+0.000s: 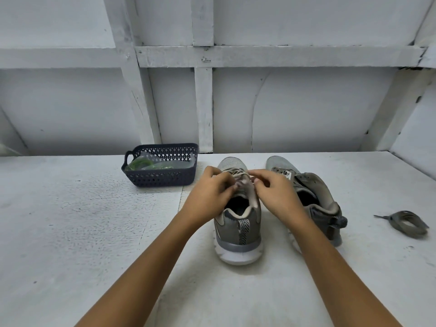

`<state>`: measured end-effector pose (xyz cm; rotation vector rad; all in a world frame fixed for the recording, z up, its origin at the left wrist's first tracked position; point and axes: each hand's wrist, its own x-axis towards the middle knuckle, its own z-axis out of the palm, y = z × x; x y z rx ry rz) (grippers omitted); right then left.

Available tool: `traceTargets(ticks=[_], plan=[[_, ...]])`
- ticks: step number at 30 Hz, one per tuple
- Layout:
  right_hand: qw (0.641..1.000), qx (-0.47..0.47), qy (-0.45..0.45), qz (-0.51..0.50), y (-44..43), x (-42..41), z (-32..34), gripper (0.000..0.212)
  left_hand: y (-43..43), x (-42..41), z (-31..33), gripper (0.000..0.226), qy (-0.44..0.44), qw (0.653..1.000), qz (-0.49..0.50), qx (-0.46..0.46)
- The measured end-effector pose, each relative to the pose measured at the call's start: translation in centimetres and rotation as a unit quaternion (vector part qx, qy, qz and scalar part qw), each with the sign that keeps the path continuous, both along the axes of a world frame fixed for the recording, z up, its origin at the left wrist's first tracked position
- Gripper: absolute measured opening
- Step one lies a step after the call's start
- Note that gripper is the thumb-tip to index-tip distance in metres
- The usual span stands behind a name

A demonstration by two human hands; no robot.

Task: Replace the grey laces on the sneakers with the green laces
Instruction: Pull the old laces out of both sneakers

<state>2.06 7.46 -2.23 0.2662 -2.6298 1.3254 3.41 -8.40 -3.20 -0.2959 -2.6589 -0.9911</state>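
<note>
On white tabletop [70,220] by panelled wall [306,109] — left hand [212,187], right hand [273,190] pinching grey laces [237,173]

Laced sneaker [238,232], unlaced sneaker [317,193] (lace [398,220] coiled aside)

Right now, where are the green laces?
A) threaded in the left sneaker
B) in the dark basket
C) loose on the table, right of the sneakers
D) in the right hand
B: the green laces lie inside the dark basket; the loose lace on the table at the right is grey.
</note>
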Motion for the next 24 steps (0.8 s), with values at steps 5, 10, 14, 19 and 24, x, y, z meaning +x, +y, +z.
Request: traceTargets(ticks=[5,10,14,19,24], plan=[[0.997,-0.005,-0.004,0.072,0.7,0.3,0.8,0.023,0.5,0.0,0.2,0.014,-0.053,0.988,-0.003,0.143],[0.997,-0.047,0.011,0.064,0.1,0.2,1.1,0.021,1.0,-0.1,-0.8,0.012,-0.035,0.985,0.001,0.171],[0.998,-0.029,-0.009,0.054,-0.7,-0.5,1.9,0.023,1.1,-0.3,-1.3,0.014,-0.02,0.986,0.005,0.168],[0.996,0.015,-0.052,0.074,-0.7,-1.3,2.1,0.02,1.0,-0.4,-1.5,0.011,-0.021,0.981,0.001,0.192],[0.983,0.152,0.007,0.101,-0.3,-1.4,2.7,0.013,1.2,-0.4,-1.7,0.012,-0.01,0.978,0.0,0.207]])
